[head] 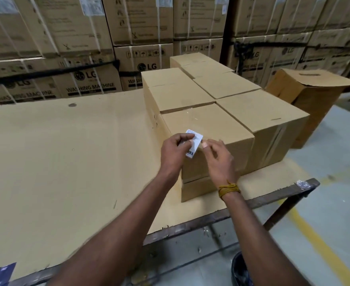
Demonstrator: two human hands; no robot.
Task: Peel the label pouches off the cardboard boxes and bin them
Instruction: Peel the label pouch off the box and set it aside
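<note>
Several plain cardboard boxes stand in a block on the table; the nearest box (215,129) is at its front corner. A white printed label pouch (195,142) sits at that box's near top edge, partly lifted and folded over the corner. My left hand (175,150) pinches the pouch's left side. My right hand (218,156) is beside it on the right, thumb and fingertips at the pouch's edge against the box; a yellow cord is tied round that wrist.
The table top (66,162) is covered with a cardboard sheet on a metal frame (252,205). A dark bin (240,269) stands on the floor at the lower right. An open box (312,96) sits to the right. Stacked washing machine cartons (91,79) form the back wall.
</note>
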